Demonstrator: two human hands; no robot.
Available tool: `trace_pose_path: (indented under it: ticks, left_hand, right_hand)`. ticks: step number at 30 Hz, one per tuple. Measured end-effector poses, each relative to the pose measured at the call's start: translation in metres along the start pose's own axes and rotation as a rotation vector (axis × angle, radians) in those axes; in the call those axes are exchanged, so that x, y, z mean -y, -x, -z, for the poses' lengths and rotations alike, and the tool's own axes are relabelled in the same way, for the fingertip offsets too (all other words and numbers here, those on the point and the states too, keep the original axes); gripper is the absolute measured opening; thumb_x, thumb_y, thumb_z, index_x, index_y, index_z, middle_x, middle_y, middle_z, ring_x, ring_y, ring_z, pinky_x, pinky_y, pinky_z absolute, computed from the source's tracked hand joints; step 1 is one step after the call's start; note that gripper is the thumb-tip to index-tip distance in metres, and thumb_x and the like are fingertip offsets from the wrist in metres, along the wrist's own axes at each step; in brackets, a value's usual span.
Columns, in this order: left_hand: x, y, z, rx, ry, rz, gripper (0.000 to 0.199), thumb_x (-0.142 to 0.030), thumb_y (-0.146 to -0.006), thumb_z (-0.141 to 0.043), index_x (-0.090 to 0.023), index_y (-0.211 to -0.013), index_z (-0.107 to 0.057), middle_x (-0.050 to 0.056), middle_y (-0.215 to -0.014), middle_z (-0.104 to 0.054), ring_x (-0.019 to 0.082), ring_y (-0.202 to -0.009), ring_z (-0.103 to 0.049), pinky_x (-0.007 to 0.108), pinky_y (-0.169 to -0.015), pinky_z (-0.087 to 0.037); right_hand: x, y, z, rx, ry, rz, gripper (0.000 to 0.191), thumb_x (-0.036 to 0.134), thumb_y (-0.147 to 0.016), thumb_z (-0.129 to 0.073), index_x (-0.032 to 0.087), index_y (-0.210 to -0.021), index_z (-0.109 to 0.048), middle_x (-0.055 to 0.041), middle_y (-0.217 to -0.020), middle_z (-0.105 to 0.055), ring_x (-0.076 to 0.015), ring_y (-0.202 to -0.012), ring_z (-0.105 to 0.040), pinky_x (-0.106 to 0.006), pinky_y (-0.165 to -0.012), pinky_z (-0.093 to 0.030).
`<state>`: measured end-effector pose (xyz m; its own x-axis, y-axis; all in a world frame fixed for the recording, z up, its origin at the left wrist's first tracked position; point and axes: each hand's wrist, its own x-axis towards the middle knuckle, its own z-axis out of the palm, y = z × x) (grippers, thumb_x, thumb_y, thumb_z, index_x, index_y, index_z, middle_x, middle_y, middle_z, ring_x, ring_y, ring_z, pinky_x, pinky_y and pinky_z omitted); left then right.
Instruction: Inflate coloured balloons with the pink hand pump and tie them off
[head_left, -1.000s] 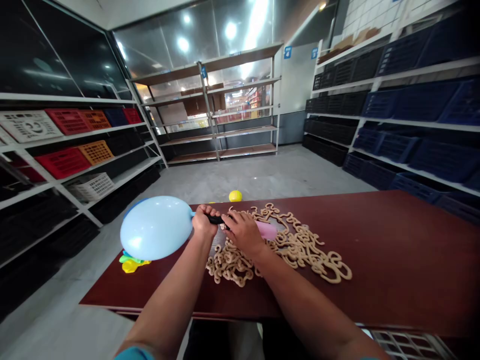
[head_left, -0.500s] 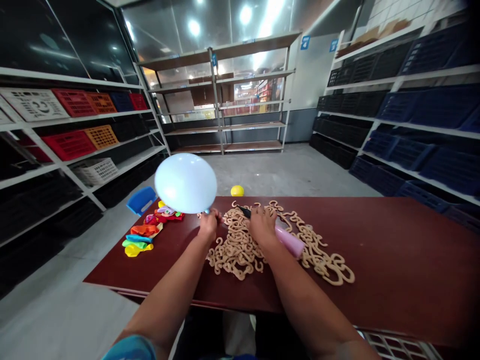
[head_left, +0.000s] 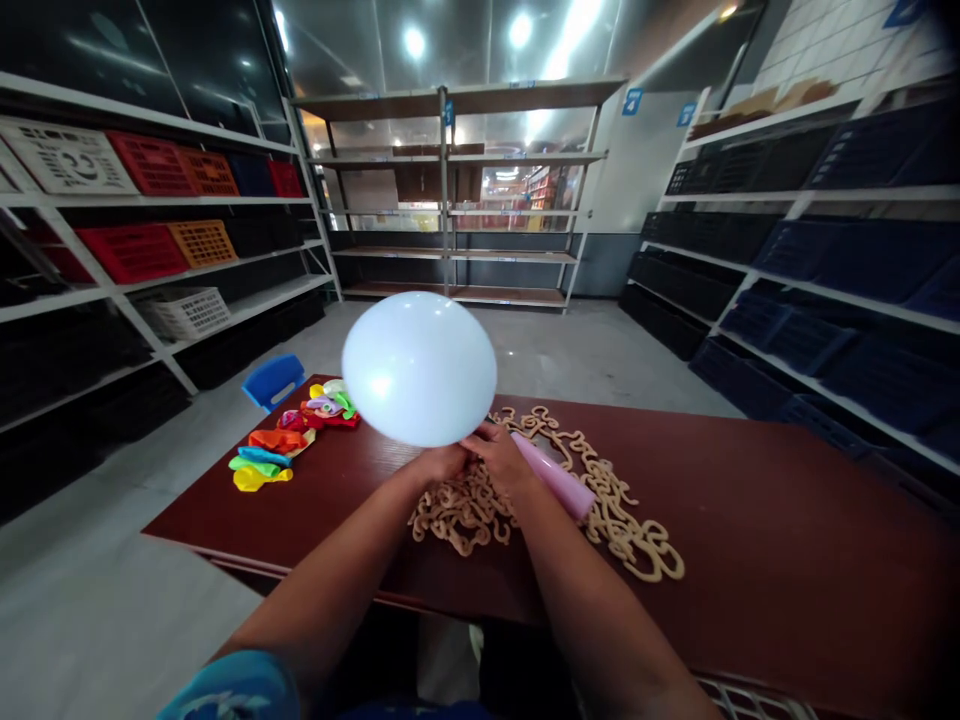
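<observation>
A large inflated light-blue balloon (head_left: 418, 368) stands over the middle of the table, its lower edge hiding some of the fingers. My left hand (head_left: 444, 463) is closed under it, around the balloon's neck. Right beside it, my right hand (head_left: 498, 452) has its fingers together against the underside of the balloon at the neck; the fingertips are partly covered. A pink balloon pump (head_left: 556, 480) lies on the table just right of my right hand, touched by neither hand. Beneath both hands spreads a pile of beige curly hook-shaped pieces (head_left: 459, 515).
Several flat coloured balloons (head_left: 264, 478) lie at the table's left end. A blue chair (head_left: 273, 381) stands behind that corner. The dark red table (head_left: 750, 520) extends far right. Shelves with crates (head_left: 142, 250) line the left, dark blue crates (head_left: 817, 330) the right.
My right hand has let go of the pump and come left to the balloon's neck. The balloon and my left hand have moved right, over the pile. The view has shifted slightly.
</observation>
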<state>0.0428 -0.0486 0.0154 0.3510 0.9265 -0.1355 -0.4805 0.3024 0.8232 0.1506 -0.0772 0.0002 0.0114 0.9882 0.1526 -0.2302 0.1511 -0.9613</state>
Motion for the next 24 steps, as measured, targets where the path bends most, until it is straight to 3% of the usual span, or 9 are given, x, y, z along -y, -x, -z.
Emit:
trace_pose_path:
  ticks: [2, 4, 10, 13, 17, 20, 24]
  left_hand:
    - [-0.003, 0.004, -0.004, 0.166, -0.242, 0.147, 0.012, -0.009, -0.067, -0.056, -0.017, -0.059, -0.052, 0.001, -0.044, -0.047, 0.009, -0.032, -0.035, 0.020, -0.031, -0.020]
    - [-0.008, 0.008, -0.007, 0.279, -0.354, 0.208, 0.011, -0.015, -0.068, -0.059, -0.016, -0.061, -0.051, 0.002, -0.047, -0.049, 0.008, -0.031, -0.035, 0.019, -0.031, -0.017]
    - [-0.013, 0.012, -0.007, 0.419, -0.347, 0.103, 0.027, -0.038, -0.071, -0.061, -0.016, -0.062, -0.049, -0.002, -0.045, -0.043, 0.005, -0.032, -0.031, 0.018, -0.032, -0.017]
    - [-0.005, 0.009, -0.003, 0.434, -0.392, -0.022, 0.026, -0.040, -0.071, -0.060, -0.016, -0.069, -0.052, -0.002, -0.048, -0.043, 0.006, -0.033, -0.032, 0.019, -0.033, -0.020]
    - [0.009, 0.005, 0.001, 0.365, -0.334, -0.131, 0.029, -0.045, -0.074, -0.055, -0.017, -0.067, -0.050, -0.003, -0.045, -0.039, 0.006, -0.031, -0.029, 0.020, -0.032, -0.018]
    - [0.013, 0.005, 0.001, 0.347, -0.224, -0.104, 0.032, -0.046, -0.076, -0.052, -0.017, -0.064, -0.047, -0.004, -0.045, -0.036, 0.005, -0.031, -0.027, 0.020, -0.032, -0.017]
    - [0.006, 0.009, 0.001, 0.374, -0.060, 0.005, 0.028, -0.040, -0.075, -0.055, -0.015, -0.065, -0.048, -0.003, -0.049, -0.037, 0.005, -0.036, -0.030, 0.019, -0.035, -0.019]
  right_hand:
    - [0.001, 0.000, -0.003, -0.077, -0.068, -0.022, 0.020, 0.033, -0.064, -0.067, 0.019, -0.078, -0.066, 0.0018, -0.065, -0.063, -0.0115, -0.052, -0.052, -0.022, -0.044, -0.039]
    - [0.002, -0.001, -0.006, -0.122, -0.149, 0.001, 0.021, 0.034, -0.065, -0.067, 0.018, -0.079, -0.066, -0.0006, -0.073, -0.065, -0.0121, -0.058, -0.054, -0.020, -0.042, -0.037]
    - [0.004, -0.002, -0.011, -0.089, -0.327, 0.015, 0.026, 0.040, -0.071, -0.062, 0.018, -0.083, -0.063, -0.0044, -0.092, -0.064, -0.0136, -0.071, -0.058, -0.016, -0.036, -0.033]
    - [0.003, -0.003, -0.012, -0.094, -0.384, 0.003, 0.026, 0.042, -0.071, -0.062, 0.018, -0.080, -0.061, -0.0050, -0.092, -0.063, -0.0148, -0.076, -0.058, -0.017, -0.040, -0.039]
    - [0.001, -0.004, -0.014, -0.112, -0.436, 0.026, 0.024, 0.041, -0.070, -0.064, 0.018, -0.076, -0.059, -0.0037, -0.089, -0.063, -0.0158, -0.082, -0.058, -0.023, -0.055, -0.048]
    - [-0.001, -0.004, -0.014, -0.106, -0.444, 0.049, 0.022, 0.039, -0.069, -0.065, 0.019, -0.075, -0.059, -0.0026, -0.086, -0.063, -0.0166, -0.087, -0.058, -0.027, -0.068, -0.050]
    - [-0.004, -0.004, -0.012, -0.118, -0.353, 0.026, 0.022, 0.039, -0.070, -0.064, 0.019, -0.079, -0.061, -0.0033, -0.088, -0.063, -0.0160, -0.079, -0.059, -0.028, -0.061, -0.051]
